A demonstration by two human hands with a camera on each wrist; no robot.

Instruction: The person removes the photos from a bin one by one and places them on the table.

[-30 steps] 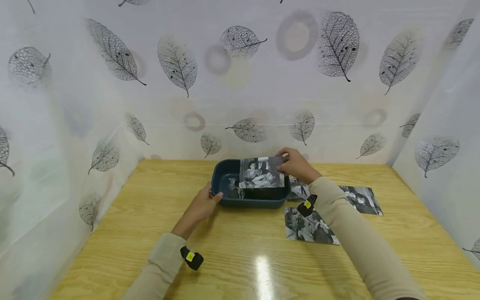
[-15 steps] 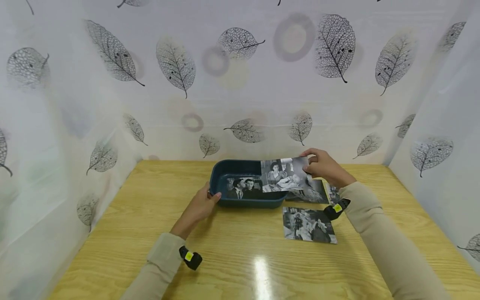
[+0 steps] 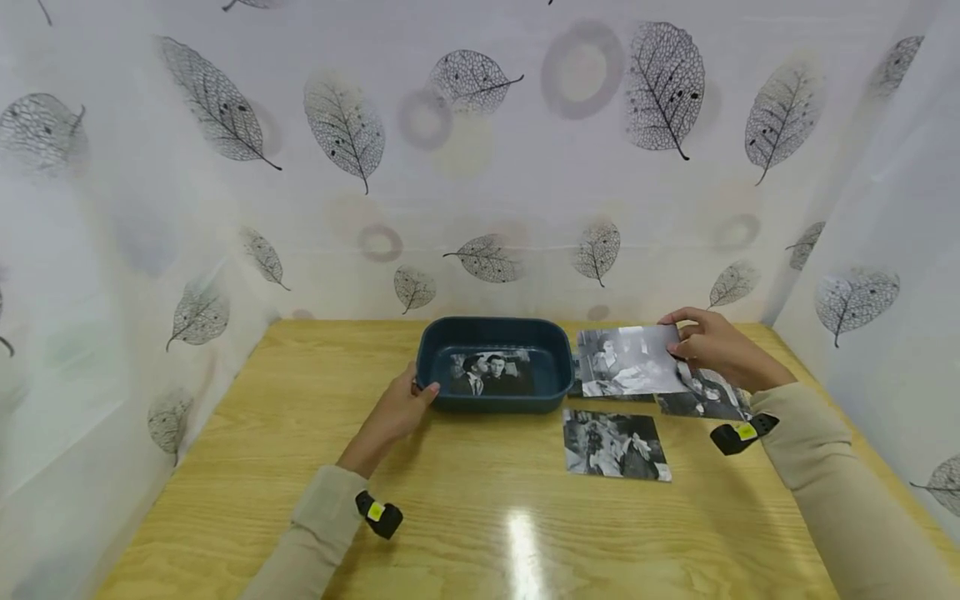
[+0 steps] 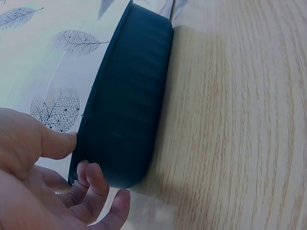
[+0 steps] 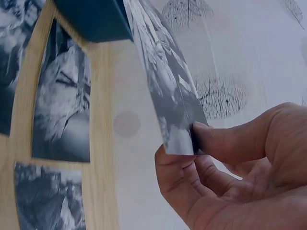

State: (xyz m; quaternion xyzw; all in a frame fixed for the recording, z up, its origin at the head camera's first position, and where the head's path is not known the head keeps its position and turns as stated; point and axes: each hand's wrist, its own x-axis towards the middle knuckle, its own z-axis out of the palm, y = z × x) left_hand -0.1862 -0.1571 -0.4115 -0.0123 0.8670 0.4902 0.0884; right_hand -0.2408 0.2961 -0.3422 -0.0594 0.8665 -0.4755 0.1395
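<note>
A dark blue tray sits at the middle of the wooden table, with one black-and-white photo lying inside it. My left hand grips the tray's near left corner, thumb on the rim and fingers under the wall. My right hand pinches the right edge of another black-and-white photo and holds it above the table, right of the tray. In the right wrist view that held photo is pinched between thumb and fingers.
More photos lie on the table: one in front of the tray's right end, others under my right hand. Leaf-patterned white sheeting walls the table at the back and both sides.
My right hand has carried the photo from over the tray to the right, out above the photos on the table. The photo in the tray is now uncovered. My left hand has stayed put.
</note>
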